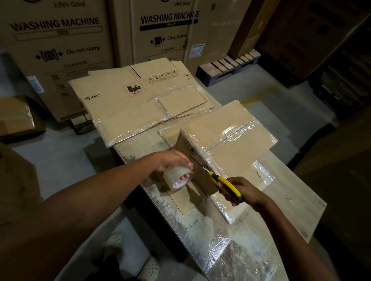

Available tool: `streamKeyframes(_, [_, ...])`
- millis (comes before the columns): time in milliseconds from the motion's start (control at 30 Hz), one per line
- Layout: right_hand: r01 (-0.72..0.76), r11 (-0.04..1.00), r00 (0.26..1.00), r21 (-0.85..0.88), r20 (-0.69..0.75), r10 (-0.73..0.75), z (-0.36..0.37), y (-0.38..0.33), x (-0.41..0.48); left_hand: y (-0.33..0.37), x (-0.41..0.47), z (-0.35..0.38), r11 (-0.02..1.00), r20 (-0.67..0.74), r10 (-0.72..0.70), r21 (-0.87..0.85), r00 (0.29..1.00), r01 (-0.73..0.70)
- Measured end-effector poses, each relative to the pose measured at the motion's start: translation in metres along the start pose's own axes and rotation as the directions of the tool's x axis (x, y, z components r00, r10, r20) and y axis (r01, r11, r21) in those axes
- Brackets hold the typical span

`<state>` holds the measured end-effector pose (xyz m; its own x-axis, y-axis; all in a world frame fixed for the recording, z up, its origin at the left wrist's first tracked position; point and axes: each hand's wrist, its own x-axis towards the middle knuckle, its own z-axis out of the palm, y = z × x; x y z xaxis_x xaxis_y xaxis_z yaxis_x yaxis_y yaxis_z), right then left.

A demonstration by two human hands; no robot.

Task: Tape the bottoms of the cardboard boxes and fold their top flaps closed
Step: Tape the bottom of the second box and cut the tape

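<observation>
Left hand (pixel 174 161) grips the tape roll (pixel 178 178) and right hand (pixel 242 190) clasps a yellow knife (pixel 225 184) against the upturned box (pixel 221 140) just beyond; light, stiff cardboard, likely best steadied at its edges.

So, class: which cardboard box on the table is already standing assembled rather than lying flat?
The box by both hands, its taped bottom up; the PICO boxes behind lie flat.
</observation>
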<state>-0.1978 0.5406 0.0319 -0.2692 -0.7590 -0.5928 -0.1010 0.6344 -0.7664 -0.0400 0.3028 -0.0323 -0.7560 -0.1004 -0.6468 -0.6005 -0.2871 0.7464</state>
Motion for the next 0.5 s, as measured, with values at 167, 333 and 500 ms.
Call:
streamKeyframes(167, [0.041,0.998,0.999,0.049,0.021,-0.042,-0.006,0.007,0.005,-0.001,-0.02,-0.016,0.921,-0.015,-0.145,0.362,0.989,0.141])
streamKeyframes(333, [0.069,0.985,0.995,0.159,0.066,-0.08,-0.009,0.025,0.016,0.025,-0.057,-0.049,0.93,-0.106,-0.126,0.333,0.986,0.155])
streamKeyframes(500, [0.007,0.671,0.981,0.741,0.123,-0.147,0.004,0.05,0.022,0.097,-0.088,-0.06,0.903,-0.284,0.177,0.427,0.942,-0.041])
